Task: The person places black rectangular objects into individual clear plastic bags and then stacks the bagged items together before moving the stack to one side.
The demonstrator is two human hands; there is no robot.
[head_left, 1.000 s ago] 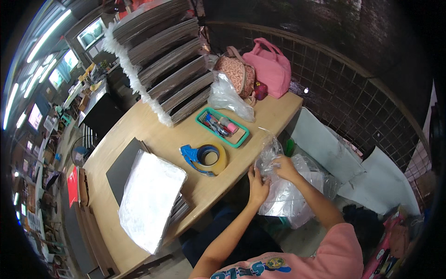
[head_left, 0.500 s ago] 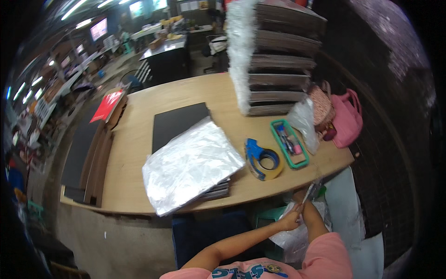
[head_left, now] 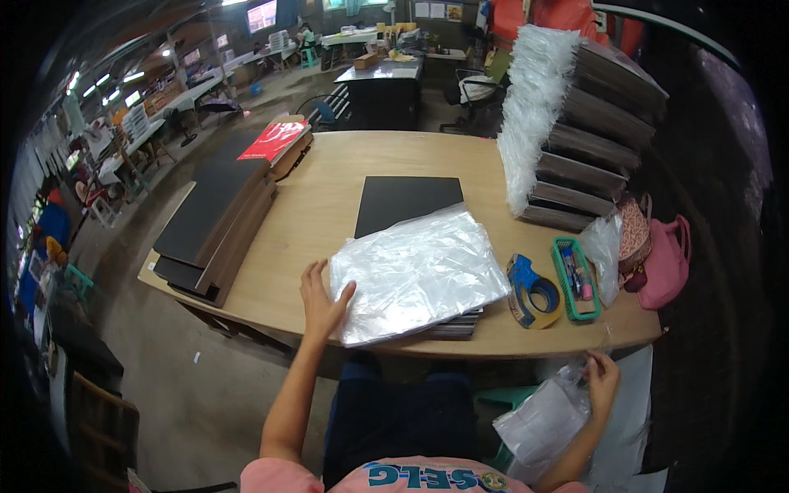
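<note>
A stack of clear plastic sleeves (head_left: 419, 275) lies slantwise at the table's near middle, partly covering a flat black board (head_left: 407, 201) and some dark sheets (head_left: 460, 326). At the stack's left edge is my left hand (head_left: 323, 300), thumb and fingers spread, the thumb resting on the plastic. Past the near right table edge, my right hand (head_left: 602, 380) has its fingers closed in a pinch on what looks like a piece of clear plastic; the thin film is hard to make out. Crumpled clear plastic (head_left: 542, 419) lies below that hand, over a green stool (head_left: 505, 397).
A blue tape dispenser (head_left: 534, 294) and a green basket of pens (head_left: 577, 279) stand at the right, near a pink bag (head_left: 664, 263). Plastic-wrapped dark boards (head_left: 588, 135) rise in a tall pile behind. Dark boards (head_left: 218, 209) and a red packet (head_left: 275, 140) occupy the left.
My left hand has moved from beside my right forearm, leftward onto the edge of the sleeve stack. My right hand has come into view at the right. The view has swung left.
</note>
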